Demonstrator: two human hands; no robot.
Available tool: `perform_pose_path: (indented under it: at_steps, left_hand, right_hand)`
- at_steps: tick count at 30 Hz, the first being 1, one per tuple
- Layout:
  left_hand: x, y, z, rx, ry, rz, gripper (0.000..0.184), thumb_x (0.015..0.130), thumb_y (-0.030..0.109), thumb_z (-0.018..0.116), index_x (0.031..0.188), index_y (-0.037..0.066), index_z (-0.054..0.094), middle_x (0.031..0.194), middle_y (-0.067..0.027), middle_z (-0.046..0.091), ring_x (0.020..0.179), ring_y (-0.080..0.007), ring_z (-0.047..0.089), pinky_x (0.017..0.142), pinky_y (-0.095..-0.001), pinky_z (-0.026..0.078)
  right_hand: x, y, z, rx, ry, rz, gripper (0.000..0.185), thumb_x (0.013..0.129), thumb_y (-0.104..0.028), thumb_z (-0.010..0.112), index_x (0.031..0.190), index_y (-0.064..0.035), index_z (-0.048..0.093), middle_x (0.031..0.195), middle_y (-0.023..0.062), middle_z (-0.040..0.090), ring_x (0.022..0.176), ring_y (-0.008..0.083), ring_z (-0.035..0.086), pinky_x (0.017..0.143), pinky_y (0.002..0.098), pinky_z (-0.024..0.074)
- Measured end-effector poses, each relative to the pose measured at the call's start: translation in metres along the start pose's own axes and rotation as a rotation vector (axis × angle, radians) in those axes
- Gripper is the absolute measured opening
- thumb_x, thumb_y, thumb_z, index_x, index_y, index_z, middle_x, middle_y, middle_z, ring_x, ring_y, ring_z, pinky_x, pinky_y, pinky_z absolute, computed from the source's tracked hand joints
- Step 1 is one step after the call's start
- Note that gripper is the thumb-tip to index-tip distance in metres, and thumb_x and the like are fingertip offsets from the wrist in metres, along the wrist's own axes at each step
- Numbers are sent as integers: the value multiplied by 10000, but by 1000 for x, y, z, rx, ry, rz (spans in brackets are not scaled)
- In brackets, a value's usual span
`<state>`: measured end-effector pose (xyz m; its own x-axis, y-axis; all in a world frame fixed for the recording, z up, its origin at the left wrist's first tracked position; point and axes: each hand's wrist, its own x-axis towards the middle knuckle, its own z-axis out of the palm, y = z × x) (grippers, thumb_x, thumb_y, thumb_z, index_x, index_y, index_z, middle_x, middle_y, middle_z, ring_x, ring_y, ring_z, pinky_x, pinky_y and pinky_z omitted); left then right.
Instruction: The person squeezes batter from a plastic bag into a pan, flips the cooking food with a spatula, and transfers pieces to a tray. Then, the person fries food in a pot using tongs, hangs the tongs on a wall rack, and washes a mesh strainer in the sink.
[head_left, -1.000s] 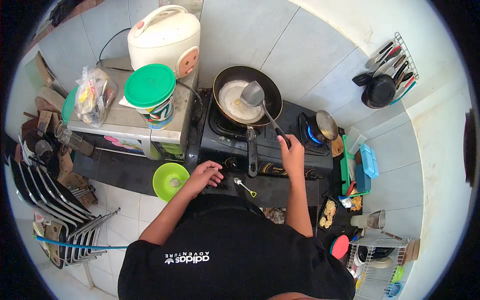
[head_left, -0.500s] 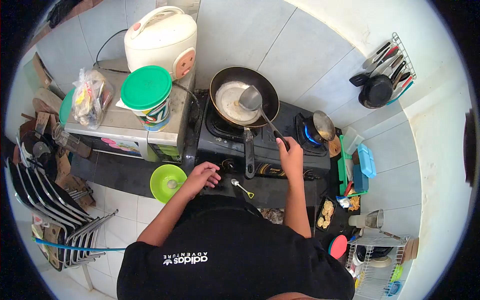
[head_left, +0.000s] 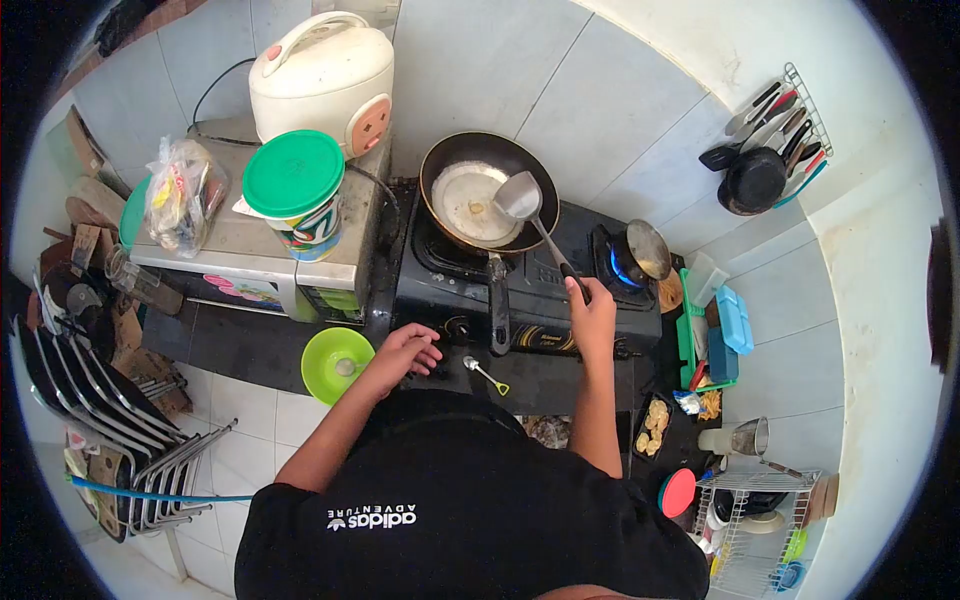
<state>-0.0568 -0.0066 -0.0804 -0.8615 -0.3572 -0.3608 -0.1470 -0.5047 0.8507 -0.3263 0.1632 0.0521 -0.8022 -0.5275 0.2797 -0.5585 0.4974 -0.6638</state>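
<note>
A metal spatula (head_left: 518, 197) with a dark handle is in my right hand (head_left: 592, 312), its fingers wrapped round the grip. Its flat blade is over the right inner side of a black frying pan (head_left: 540, 170). A pale round layer (head_left: 455, 190) with a small brownish spot covers the pan's bottom. My left hand (head_left: 405, 352) holds nothing, its fingers loosely bent and apart, by the stove's front edge near the left knob (head_left: 456, 329). Beside that hand stands a lime-green bowl (head_left: 322, 370) with something small and pale inside. A small shovel-shaped spoon (head_left: 485, 376) lies on the counter.
A small pot (head_left: 648, 250) sits over a blue flame on the right burner. The frying pan's handle (head_left: 499, 305) points toward me. To the right is a tray of pale, round food pieces (head_left: 655, 428). A rice cooker (head_left: 320, 85) and green-lidded tub (head_left: 293, 175) stand at left.
My right hand has moved slightly right, carrying the spatula blade from the middle of the pan toward its right side. The small brownish spot now shows uncovered. My left hand stays in place.
</note>
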Motion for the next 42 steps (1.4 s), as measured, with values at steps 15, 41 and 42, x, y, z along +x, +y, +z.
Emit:
perform_pose_path:
  at_steps: [15,41,42]
  left_hand:
    - [-4,1,4,59,-91,-54,347,1059,257,483,1271,5,591,993,-141,725,575,-99,565,496,-246,457]
    - [75,-81,74,557,644,179,331,893,297,758,945,-17,668,747,-83,708,586,-187,694,593,-333,528]
    - [71,-76,79,606,673,242,353,883,318,770,943,-16,669,732,-76,695,605,-208,702,637,-356,548]
  right_hand:
    - [2,21,-21,-12,34,-41,397,1020,-354,610,951,32,673,664,91,603,577,192,540,549,351,427]
    - [-37,100,-104,884,-244,496,206,1004,-232,651,894,-68,594,644,-76,421,495,28,344,450,229,260]
    - [-37,105,-106,894,-250,498,206,1004,-232,651,894,-68,594,644,-76,421,495,28,344,450,229,260]
